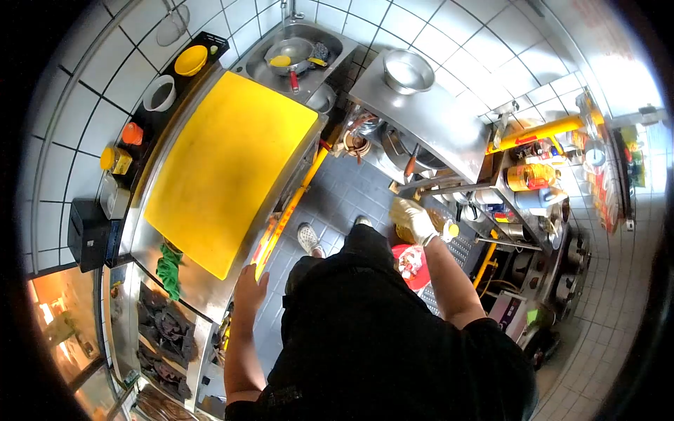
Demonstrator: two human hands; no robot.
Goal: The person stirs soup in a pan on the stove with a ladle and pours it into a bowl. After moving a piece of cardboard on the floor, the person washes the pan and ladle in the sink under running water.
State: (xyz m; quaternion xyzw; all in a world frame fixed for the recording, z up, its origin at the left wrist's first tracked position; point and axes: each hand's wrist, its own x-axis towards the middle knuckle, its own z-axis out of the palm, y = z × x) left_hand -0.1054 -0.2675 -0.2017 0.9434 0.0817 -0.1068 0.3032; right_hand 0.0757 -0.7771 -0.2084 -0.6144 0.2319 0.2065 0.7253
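My left hand [249,286] is bare, its fingers stretched out with the thumb apart, beside the near right edge of the steel counter. Nothing shows in it. A large yellow cutting board [232,172] lies on that counter, up and left of this hand. On my right hand [413,221] is a pale glove. Its fingers look extended and I see nothing held in them. Below the gloved hand, a red basin [414,266] with pale and reddish pieces stands low down, partly hidden by my arm and body. A yellow-capped container [449,230] is next to the glove.
A sink [330,43] holds a strainer [293,52] and a red-handled pan. To its right, a steel bowl [408,71] sits on a steel table [439,116]. Shelves at right carry bottles [532,177]. A green cloth [169,270] hangs at the counter's near edge.
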